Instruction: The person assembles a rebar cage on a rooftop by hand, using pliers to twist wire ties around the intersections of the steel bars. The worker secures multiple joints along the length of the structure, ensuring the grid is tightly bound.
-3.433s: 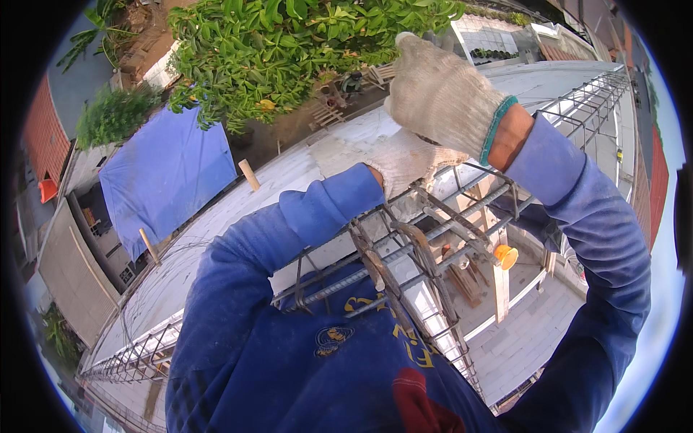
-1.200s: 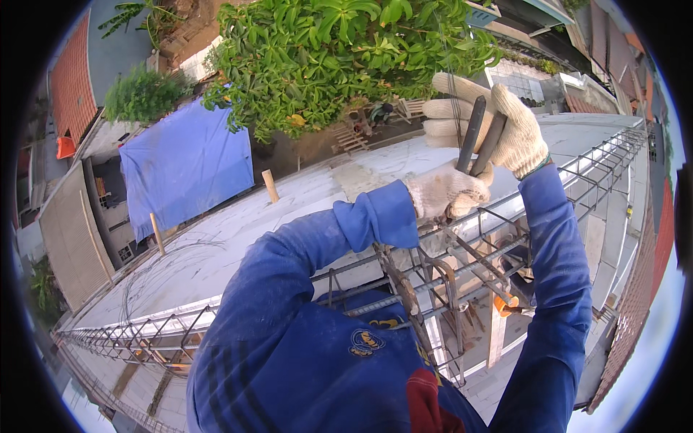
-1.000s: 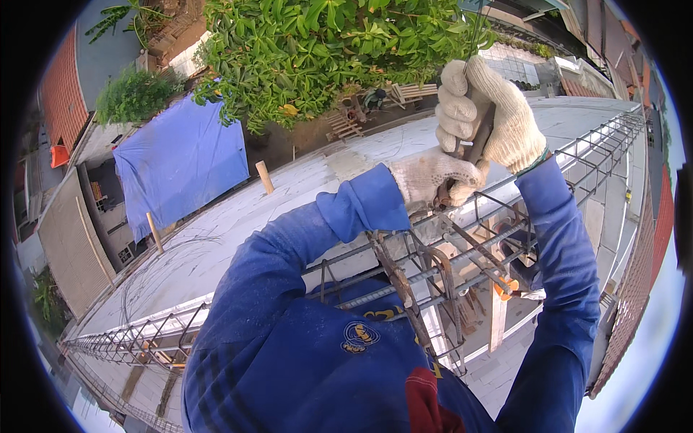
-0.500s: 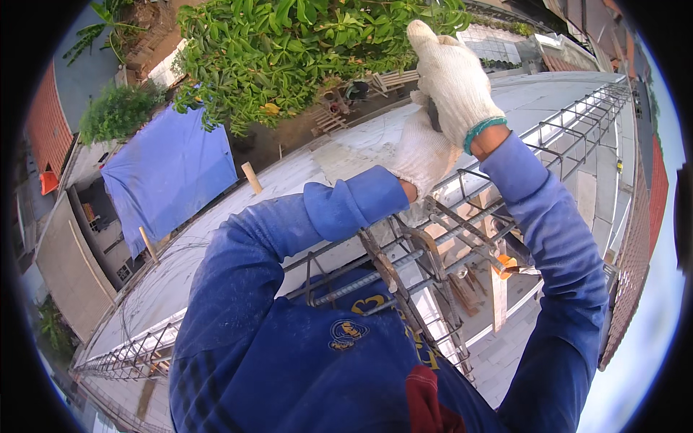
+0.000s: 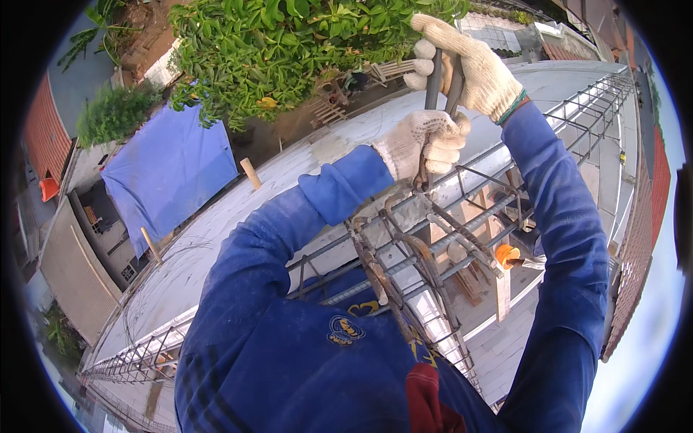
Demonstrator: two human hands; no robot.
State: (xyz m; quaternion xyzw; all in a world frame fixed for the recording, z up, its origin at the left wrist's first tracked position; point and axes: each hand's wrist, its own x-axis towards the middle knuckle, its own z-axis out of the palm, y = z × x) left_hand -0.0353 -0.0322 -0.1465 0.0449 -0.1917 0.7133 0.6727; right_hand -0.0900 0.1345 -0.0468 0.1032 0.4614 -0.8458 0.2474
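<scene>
My right hand, in a white knit glove with a green cuff edge, grips the spread dark handles of a pair of pincers. Its index finger reaches over the handle tops while other fingers curl around one handle. Lower down, my gloved left hand is closed around the same tool. The tool's narrow end shows below that hand, just above the steel rebar cage. Whether it touches the steel I cannot tell. Bent bars cross the cage close to my chest.
The rebar cage runs on to the upper right beside a pale concrete slab. A wooden stake stands up on the left. An orange round object lies below the cage. Beyond the slab are a leafy tree and a blue tarp.
My hands have drawn apart. The right hand has moved slightly up and right, and its fingers have loosened around the handles. The pincers, mostly hidden before, now show between my hands.
</scene>
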